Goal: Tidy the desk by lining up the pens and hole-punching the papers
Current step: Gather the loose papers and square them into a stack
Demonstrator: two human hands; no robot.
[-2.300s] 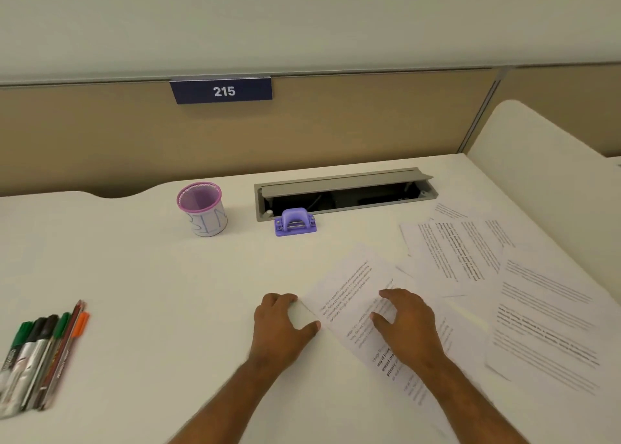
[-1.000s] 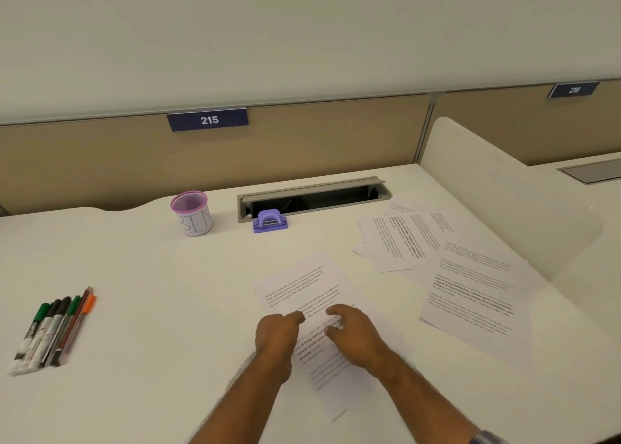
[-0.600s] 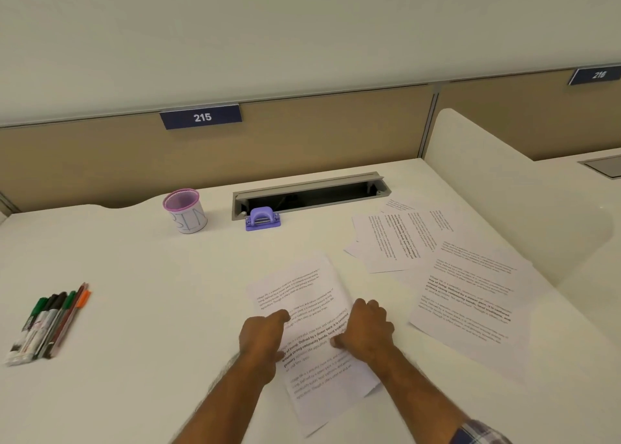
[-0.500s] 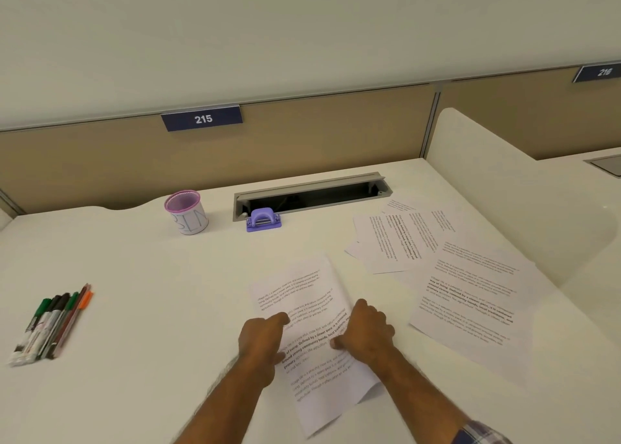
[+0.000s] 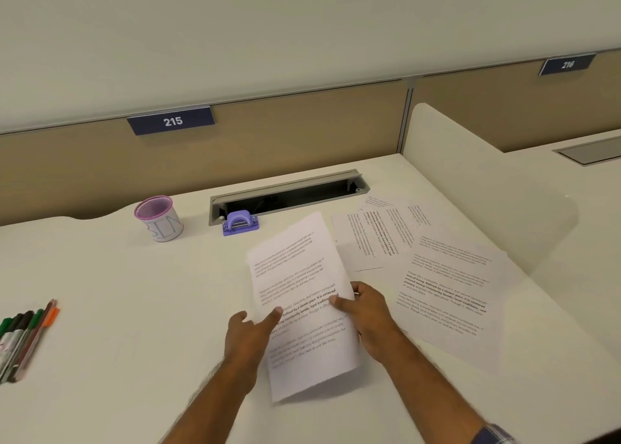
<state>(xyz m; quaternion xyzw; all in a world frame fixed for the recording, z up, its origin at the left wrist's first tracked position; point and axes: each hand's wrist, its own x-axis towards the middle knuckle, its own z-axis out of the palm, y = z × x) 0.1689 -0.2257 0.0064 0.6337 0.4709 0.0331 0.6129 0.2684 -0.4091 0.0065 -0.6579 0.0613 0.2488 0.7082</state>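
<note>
Head view shows a white desk (image 5: pixel 134 309) backed by a tan partition (image 5: pixel 302 141) labelled 215, where left hand (image 5: pixel 248 336) and right hand (image 5: pixel 366 312) both grip a printed sheet (image 5: pixel 302 295).

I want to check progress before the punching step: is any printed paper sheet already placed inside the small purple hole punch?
No, the small purple hole punch stands alone by the grey cable tray, with no sheet in it.
</note>
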